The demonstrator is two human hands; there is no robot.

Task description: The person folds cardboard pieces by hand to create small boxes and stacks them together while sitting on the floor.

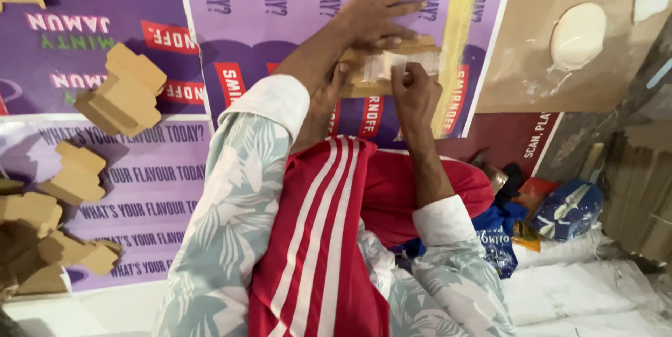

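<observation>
Head view: I see the left hand point(378, 11) pressing flat, fingers spread, on a small cardboard piece point(381, 71) lying on purple printed sheets point(280, 22), while the right hand point(414, 92) pinches what looks like clear tape point(392, 64) across it. Loose cardboard blocks point(122, 92) lie well apart.

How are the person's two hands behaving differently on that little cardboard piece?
The left hand lies flat with fingers spread, pressing down on the top of the small cardboard piece; the right hand is curled, pinching clear tape at the piece's near edge. The left hand reaches in from beyond the piece, the right from the near side. Both are bare, wear white-cuffed patterned sleeves, and touch the same piece on the purple printed sheet.
</observation>
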